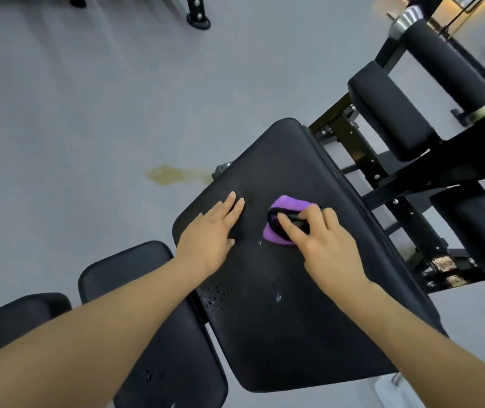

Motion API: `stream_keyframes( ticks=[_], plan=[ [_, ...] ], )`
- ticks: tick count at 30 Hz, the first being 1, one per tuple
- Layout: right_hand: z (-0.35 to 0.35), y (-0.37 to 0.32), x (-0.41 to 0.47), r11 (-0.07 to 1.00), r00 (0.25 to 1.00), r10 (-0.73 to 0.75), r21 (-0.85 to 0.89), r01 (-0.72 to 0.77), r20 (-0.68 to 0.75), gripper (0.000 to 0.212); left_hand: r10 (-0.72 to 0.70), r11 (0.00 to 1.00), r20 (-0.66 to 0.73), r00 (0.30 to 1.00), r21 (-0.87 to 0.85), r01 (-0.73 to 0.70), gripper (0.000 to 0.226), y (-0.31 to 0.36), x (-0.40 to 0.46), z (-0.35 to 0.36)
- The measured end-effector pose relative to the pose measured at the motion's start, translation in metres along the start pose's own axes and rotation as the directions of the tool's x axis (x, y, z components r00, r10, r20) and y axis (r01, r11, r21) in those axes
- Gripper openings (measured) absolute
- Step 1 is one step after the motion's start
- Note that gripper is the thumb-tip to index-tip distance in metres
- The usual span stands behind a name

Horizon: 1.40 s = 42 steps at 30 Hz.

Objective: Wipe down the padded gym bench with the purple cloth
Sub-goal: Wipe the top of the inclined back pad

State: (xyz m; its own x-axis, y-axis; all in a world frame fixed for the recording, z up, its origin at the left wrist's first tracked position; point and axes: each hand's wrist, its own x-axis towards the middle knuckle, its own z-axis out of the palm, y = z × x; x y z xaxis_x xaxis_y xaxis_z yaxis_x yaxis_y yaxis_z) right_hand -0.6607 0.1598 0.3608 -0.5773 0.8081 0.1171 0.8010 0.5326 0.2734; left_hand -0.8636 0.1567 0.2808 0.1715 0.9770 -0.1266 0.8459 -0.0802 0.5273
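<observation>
Two hands are on the padded gym bench (pixel 303 304), and the wiping appears to be in its middle stage; the right hand (pixel 328 245) lies on top of the purple cloth (pixel 286 206), fingers curled over it and over a dark band or trim at its upper side, pressing the bunched cloth flat against the pad about midway along its length; whether that dark piece belongs to the cloth cannot be determined; the left hand (pixel 210 235) rests open and flat on the pad just beside the cloth, holding nothing and seemingly bracing. Evidence of work outstanding: a cluster of droplets (pixel 216 294) remains near the pad's left edge toward the person, with further white specks between there and the cloth; the near end of the pad looks unwiped on that account. The far end shows no visible moisture, though whether it has been wiped or never wetted cannot be judged. The smaller adjoining seat pad (pixel 158 319) also carries a few droplets, so it too seems outstanding.
</observation>
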Motion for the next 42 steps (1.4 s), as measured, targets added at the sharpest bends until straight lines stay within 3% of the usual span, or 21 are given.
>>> stream_keyframes(
  ticks=[3, 7, 10, 12, 16, 19, 22, 24, 26, 29, 31, 34, 36, 39, 42],
  plan=[
    [0.001, 0.014, 0.053, 0.999, 1.0, 0.008, -0.052, -0.01, -0.027, 0.058, -0.118, 0.993, -0.023, 0.993, -0.016, 0.118, 0.074, -0.02, -0.013, 0.003],
    [0.001, 0.012, 0.117, 0.976, 0.974, 0.217, -0.019, -0.219, -0.065, 0.056, -0.211, 0.976, 0.064, 0.975, -0.045, 0.214, 0.075, -0.035, -0.019, 0.01],
    [0.012, -0.015, 0.113, 0.943, 0.942, 0.326, 0.096, -0.319, -0.079, 0.059, -0.231, 0.968, 0.069, 0.97, -0.084, 0.237, 0.075, -0.037, -0.017, 0.013],
    [0.022, -0.043, 0.09, 0.966, 0.97, 0.226, 0.147, -0.212, -0.091, 0.056, -0.226, 0.969, 0.079, 0.971, -0.087, 0.233, 0.075, -0.036, -0.016, 0.012],
    [0.033, -0.06, 0.068, 0.992, 0.996, -0.079, 0.091, 0.082, -0.034, 0.051, -0.225, 0.97, 0.096, 0.97, -0.072, 0.232, 0.075, -0.035, -0.014, 0.008],
    [0.024, -0.032, 0.087, 0.987, 0.992, -0.122, 0.104, 0.125, -0.037, 0.045, -0.235, 0.966, 0.099, 0.967, -0.088, 0.243, 0.074, -0.036, -0.013, 0.008],
    [0.013, -0.005, 0.108, 0.995, 0.995, 0.059, 0.085, -0.051, -0.085, 0.049, -0.234, 0.967, 0.103, 0.967, -0.082, 0.242, 0.074, -0.037, -0.013, 0.009],
    [0.021, -0.009, 0.117, 0.956, 0.954, 0.282, 0.116, -0.27, -0.104, 0.054, -0.237, 0.966, 0.105, 0.966, -0.081, 0.246, 0.074, -0.038, -0.012, 0.011],
    [0.028, -0.038, 0.114, 0.913, 0.915, 0.386, 0.192, -0.36, -0.12, 0.056, -0.241, 0.964, 0.104, 0.965, -0.091, 0.251, 0.074, -0.04, -0.012, 0.011],
    [0.044, -0.088, 0.089, 0.966, 0.982, 0.171, 0.211, -0.151, -0.082, 0.039, -0.232, 0.965, 0.094, 0.968, -0.099, 0.241, 0.073, -0.042, -0.01, 0.013],
    [0.046, -0.096, 0.076, 0.985, 0.999, 0.024, 0.173, -0.019, -0.028, 0.04, -0.228, 0.964, 0.097, 0.969, -0.114, 0.239, 0.068, -0.042, -0.009, 0.013],
    [0.032, -0.066, 0.088, 0.987, 1.0, -0.024, 0.156, 0.026, -0.014, 0.039, -0.249, 0.96, 0.108, 0.962, -0.101, 0.26, 0.071, -0.041, -0.009, 0.012],
    [0.02, -0.034, 0.101, 0.994, 0.997, 0.065, 0.096, -0.059, -0.052, 0.047, -0.25, 0.962, 0.118, 0.961, -0.079, 0.26, 0.074, -0.039, -0.01, 0.012],
    [0.008, 0.004, 0.118, 0.943, 0.939, 0.33, 0.082, -0.323, -0.1, 0.056, -0.244, 0.964, 0.125, 0.962, -0.078, 0.255, 0.073, -0.04, -0.011, 0.012],
    [0.016, -0.017, 0.121, 0.894, 0.887, 0.445, 0.125, -0.431, -0.124, 0.059, -0.249, 0.963, 0.128, 0.96, -0.075, 0.26, 0.074, -0.041, -0.012, 0.013]
  ],
)
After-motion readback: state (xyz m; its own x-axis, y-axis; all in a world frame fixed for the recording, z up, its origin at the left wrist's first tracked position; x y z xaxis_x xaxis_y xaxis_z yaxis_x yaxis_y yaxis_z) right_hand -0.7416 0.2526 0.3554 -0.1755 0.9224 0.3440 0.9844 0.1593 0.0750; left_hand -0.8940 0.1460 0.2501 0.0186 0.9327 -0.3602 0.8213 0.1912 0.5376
